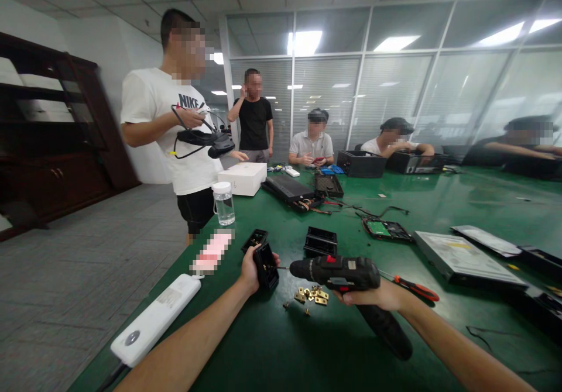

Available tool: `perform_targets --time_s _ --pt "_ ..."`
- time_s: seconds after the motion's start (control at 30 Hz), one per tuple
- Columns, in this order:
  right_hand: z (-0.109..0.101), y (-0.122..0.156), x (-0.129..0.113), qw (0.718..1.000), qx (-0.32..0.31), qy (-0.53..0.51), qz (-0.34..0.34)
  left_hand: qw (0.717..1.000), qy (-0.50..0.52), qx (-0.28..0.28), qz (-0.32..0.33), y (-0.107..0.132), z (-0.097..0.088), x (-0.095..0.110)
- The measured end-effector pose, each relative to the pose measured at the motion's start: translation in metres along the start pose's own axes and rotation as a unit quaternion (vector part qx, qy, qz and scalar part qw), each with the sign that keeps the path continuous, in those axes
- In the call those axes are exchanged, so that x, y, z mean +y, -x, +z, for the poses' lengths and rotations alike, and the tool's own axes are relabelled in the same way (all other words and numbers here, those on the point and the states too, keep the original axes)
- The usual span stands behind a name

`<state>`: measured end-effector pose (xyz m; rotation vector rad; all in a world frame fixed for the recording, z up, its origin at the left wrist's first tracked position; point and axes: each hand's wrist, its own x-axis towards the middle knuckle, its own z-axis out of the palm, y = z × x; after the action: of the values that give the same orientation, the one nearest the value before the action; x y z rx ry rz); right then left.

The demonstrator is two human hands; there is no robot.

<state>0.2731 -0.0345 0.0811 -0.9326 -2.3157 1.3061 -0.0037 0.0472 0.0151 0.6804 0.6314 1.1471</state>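
My left hand [251, 270] is closed round a small black plastic part [267, 265], held upright just above the green table [307, 351]. My right hand [378, 296] grips a black electric screwdriver [340, 272], whose bit points left at the black part. Below the tool's nose lie several small brass pieces and screws [311, 295]. A second small black part [254, 239] lies just behind the one I hold.
A white power strip [153, 322], a clear jar [223, 203], a white box [243, 178], a red-handled screwdriver [415, 288], a black frame [320, 243], a circuit board [386, 229] and a disc drive [465, 257] lie around. A person in a white shirt stands at left holding cables [202, 137]; others sit at the far end.
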Motion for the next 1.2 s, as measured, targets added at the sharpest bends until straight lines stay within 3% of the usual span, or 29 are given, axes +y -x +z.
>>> perform_targets --time_s 1.2 --pt "-0.0032 -0.0016 -0.0046 0.999 0.002 -0.022 0.046 1.0 0.003 0.0 -0.018 -0.0047 -0.0016 0.0021"
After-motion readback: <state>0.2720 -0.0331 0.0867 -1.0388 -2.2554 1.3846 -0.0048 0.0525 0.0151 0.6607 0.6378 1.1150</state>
